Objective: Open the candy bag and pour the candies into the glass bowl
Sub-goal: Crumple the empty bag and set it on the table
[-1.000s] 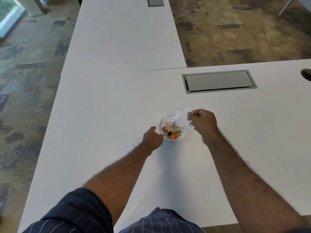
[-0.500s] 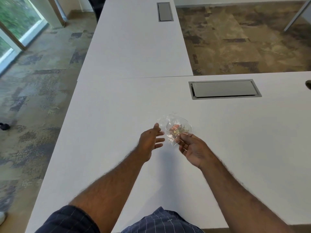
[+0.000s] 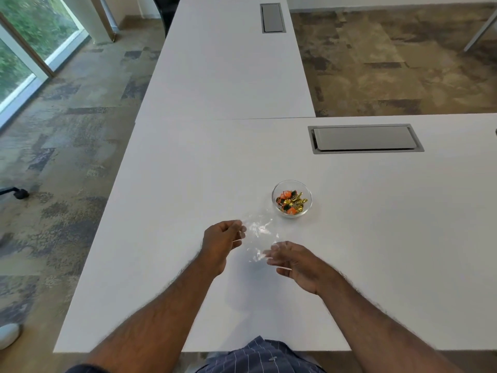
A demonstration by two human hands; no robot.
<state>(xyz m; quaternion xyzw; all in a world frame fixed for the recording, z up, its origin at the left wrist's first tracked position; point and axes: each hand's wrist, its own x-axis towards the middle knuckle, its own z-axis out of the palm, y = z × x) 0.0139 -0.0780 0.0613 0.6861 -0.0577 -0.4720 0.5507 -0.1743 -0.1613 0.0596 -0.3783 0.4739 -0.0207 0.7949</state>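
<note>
You have one glass bowl [image 3: 292, 198] standing on the white bench [image 3: 166, 211], and it holds the candies [image 3: 291, 202], a small heap in orange, gold and dark wrappers; they overlap too much for an exact count. One clear candy bag [image 3: 259, 238] is stretched between your two hands, nearer to you than the bowl and slightly to its left, with no candies visible inside it. Your left hand [image 3: 222, 244] has its grip pinched on the bag's left edge, fingers curled against the thumb. Your right hand [image 3: 294, 262] has its fingers half curled at the bag's lower right edge; the film is too transparent to tell whether that grip is closed on it. The bowl sits apart from both hands, beyond the right one. Two grey recessed hatches are set in the benches: one [image 3: 364, 138] far right, one [image 3: 272, 18] at the top.
</note>
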